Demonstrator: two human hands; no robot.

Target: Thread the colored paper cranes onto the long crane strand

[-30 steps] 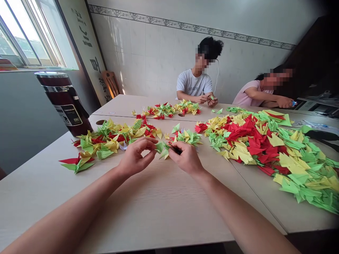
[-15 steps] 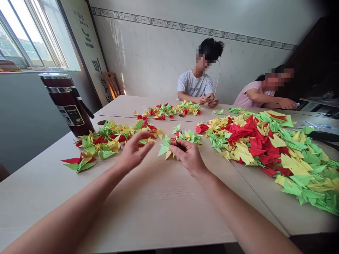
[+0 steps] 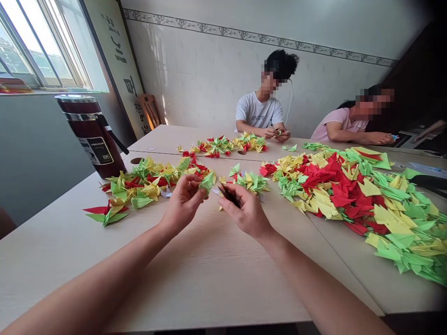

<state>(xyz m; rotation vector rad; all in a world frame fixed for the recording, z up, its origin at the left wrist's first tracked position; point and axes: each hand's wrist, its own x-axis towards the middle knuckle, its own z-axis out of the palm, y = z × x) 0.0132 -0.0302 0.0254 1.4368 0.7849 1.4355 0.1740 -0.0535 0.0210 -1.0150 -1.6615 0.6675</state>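
My left hand (image 3: 186,200) is closed, pinching a green folded paper crane (image 3: 207,181) between thumb and fingers. Just to the right, my right hand (image 3: 248,210) grips dark tweezers (image 3: 229,195), their tips pointing toward the crane. A small gap shows between the two hands, above the table. Behind my right hand lies a small heap of green, yellow and red cranes (image 3: 253,181). Beyond my left hand spreads a pile of cranes (image 3: 150,179), with a red, yellow and green one (image 3: 107,214) at its near end.
A large mound of folded papers (image 3: 349,190) covers the right side of the table (image 3: 195,279). At the left stands a dark red vacuum flask (image 3: 92,137). Another pile (image 3: 220,145) lies farther back. Two people (image 3: 260,111) sit across the table, working with their hands.
My left hand was open and empty; now it pinches the green crane, which was at my right fingertips. The view has shifted slightly.
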